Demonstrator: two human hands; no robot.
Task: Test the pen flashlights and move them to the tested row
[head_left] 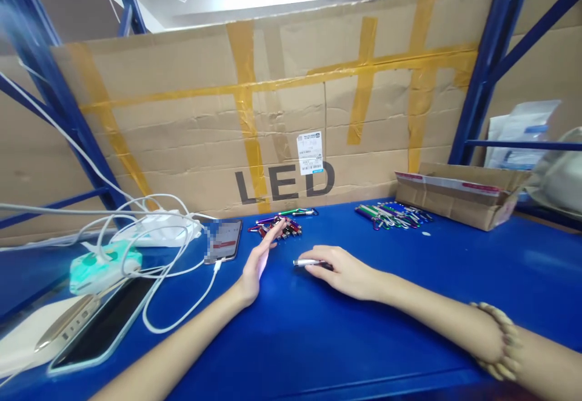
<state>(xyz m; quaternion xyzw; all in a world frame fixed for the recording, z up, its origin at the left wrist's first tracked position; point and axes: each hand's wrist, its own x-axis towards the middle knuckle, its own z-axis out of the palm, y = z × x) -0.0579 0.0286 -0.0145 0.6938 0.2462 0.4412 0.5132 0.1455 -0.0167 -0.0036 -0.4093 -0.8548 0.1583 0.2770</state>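
My right hand (339, 271) rests low over the blue tabletop, with thumb and fingers closed on a short, slim silver-and-black pen-like item (309, 262). Its far part is hidden in my fingers. My left hand (259, 265) stands on edge, fingers stretched out together, with nothing seen in it. Just behind those fingertips lies a pile of small shiny red, purple and dark pen-like items (291, 229), partly covered by the hand. A green one (291, 212) lies at the back of that pile. Farther right is a second pile of green, silver and blue pieces (393, 214).
On the left, a phone (231, 240) with a white cable, a white power strip (159, 229), a teal-and-white pack (104, 265) and a larger dark-screened phone (107, 322) crowd the tabletop (282, 346). An open cardboard box (459, 198) stands back right, before a taped cardboard wall (191, 140).
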